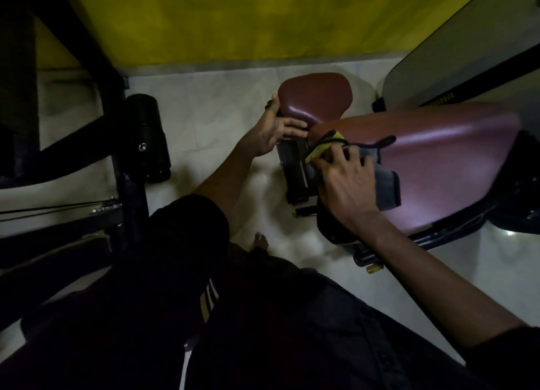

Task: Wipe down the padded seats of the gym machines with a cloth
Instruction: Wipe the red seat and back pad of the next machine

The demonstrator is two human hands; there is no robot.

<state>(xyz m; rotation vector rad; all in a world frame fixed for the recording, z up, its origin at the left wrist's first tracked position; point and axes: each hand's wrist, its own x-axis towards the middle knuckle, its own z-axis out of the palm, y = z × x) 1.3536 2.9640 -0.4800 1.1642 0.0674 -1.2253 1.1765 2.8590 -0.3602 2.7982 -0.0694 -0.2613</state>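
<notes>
the cloth (387, 185) lies on the left end of the long maroon pad (444, 161), its long axis running from a bunched yellow end at upper left to a flat grey end at lower right that droops over the pad's near edge; it looks soft and napped, with dark trim along the border. the right hand (347, 182) presses down on it, fingers spread across the fabric rather than wrapped round it. the pad is smooth, glossy vinyl, rounded at the edges, stretching off to the right. just beyond its left end sits a smaller maroon seat (315, 100), same shiny cover, wider at the far side. the left hand (270, 132) rests against it, unclenched, straight fingers along the near edge and thumb up the left side. below is pale tiled floor (204, 103), with a black cylindrical roller (147, 135) on dark steel framing to the left
</notes>
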